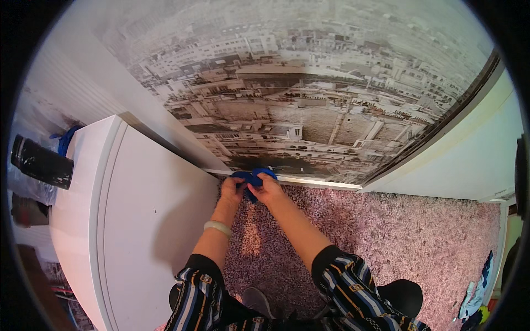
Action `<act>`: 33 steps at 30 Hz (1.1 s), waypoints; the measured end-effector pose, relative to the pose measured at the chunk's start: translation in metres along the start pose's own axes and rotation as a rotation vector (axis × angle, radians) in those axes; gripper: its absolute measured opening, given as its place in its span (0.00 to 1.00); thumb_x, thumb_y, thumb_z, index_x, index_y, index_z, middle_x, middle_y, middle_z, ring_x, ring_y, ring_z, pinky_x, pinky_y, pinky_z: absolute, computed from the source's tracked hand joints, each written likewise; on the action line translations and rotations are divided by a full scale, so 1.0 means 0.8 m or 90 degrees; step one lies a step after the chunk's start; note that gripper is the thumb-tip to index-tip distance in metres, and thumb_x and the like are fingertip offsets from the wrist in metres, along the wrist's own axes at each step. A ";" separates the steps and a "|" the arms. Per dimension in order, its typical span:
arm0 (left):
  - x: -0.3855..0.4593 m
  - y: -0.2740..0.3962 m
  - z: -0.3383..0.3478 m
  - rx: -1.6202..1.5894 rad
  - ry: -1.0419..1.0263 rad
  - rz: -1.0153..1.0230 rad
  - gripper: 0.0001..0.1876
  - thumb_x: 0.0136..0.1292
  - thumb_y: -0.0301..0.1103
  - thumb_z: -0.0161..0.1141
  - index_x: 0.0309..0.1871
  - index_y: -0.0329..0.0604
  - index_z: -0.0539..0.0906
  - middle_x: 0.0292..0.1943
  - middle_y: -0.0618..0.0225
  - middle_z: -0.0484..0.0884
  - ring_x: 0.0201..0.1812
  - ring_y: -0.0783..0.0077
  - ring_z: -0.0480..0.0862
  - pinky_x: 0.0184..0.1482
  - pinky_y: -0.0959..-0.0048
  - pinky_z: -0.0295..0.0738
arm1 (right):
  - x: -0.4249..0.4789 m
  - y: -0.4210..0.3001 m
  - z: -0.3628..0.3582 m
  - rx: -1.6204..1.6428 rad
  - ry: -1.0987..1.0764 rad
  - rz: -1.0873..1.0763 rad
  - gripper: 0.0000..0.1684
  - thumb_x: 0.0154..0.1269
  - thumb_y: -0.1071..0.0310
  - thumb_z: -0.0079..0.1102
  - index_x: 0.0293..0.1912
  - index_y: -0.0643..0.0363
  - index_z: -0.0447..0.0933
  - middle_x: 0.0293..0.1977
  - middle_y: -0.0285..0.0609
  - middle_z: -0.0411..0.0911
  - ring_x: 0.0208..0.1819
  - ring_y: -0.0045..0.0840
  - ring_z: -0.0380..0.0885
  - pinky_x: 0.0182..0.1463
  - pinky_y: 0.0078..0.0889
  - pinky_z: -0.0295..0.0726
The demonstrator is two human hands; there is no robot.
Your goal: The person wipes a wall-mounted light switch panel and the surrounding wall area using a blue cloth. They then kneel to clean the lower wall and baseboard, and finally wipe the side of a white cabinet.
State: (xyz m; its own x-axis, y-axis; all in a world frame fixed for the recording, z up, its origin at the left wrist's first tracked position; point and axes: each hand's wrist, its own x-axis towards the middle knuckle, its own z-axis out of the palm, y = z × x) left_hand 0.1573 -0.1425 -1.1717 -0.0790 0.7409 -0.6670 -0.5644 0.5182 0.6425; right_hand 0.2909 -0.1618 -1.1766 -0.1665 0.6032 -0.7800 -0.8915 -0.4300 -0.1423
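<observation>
Both of my hands are close together at the foot of a wall covered in a city-view mural [314,103]. Between them is a bunched blue cloth [251,177]. My left hand [232,189] grips its left side, with a pale bangle [218,227] on that wrist. The right side of the cloth is in my right hand [267,189], its fingers curled and thumb pointing at the left hand. Part of the cloth rests against the white baseboard [319,182], and a bit hangs below my fingers over the pink-purple carpet [356,231].
A white cabinet [153,223] stands close on my left, bearing a black bottle or cup [43,161] and another blue cloth [66,140]. To the right is a white door or panel [459,165]. Fabric items [476,293] lie at the carpet's right edge.
</observation>
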 end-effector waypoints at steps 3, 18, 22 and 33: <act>-0.003 -0.013 0.010 0.009 -0.036 0.028 0.11 0.54 0.17 0.56 0.41 0.34 0.80 0.41 0.55 0.82 0.46 0.53 0.81 0.53 0.59 0.81 | 0.004 -0.003 -0.018 -0.026 -0.027 -0.036 0.17 0.68 0.62 0.67 0.53 0.53 0.76 0.48 0.51 0.77 0.49 0.40 0.76 0.51 0.46 0.88; -0.066 -0.035 0.096 0.074 -0.090 0.002 0.17 0.50 0.14 0.63 0.45 0.31 0.80 0.40 0.57 0.83 0.39 0.57 0.84 0.41 0.64 0.83 | -0.065 -0.055 -0.020 -0.020 0.037 -0.250 0.09 0.67 0.74 0.61 0.47 0.57 0.77 0.43 0.44 0.79 0.43 0.37 0.78 0.40 0.45 0.82; -0.134 0.038 0.094 0.162 -0.060 0.175 0.26 0.53 0.15 0.65 0.59 0.29 0.76 0.38 0.57 0.84 0.43 0.59 0.86 0.45 0.64 0.83 | -0.098 -0.034 0.044 -0.056 -0.004 -0.218 0.11 0.71 0.73 0.58 0.52 0.55 0.76 0.47 0.43 0.79 0.49 0.36 0.79 0.47 0.47 0.82; -0.244 0.143 0.042 1.264 -0.204 0.545 0.28 0.56 0.49 0.72 0.54 0.37 0.84 0.45 0.45 0.86 0.48 0.46 0.86 0.52 0.57 0.81 | -0.156 0.041 0.055 -0.057 -0.271 -0.136 0.19 0.70 0.71 0.59 0.60 0.51 0.72 0.53 0.39 0.77 0.53 0.32 0.79 0.58 0.44 0.82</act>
State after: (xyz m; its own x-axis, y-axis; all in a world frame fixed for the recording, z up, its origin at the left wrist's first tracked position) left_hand 0.1357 -0.2135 -0.9551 0.4399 0.8844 -0.1558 0.8839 -0.3956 0.2494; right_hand 0.2636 -0.2217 -1.0567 -0.1583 0.8973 -0.4120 -0.8880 -0.3118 -0.3380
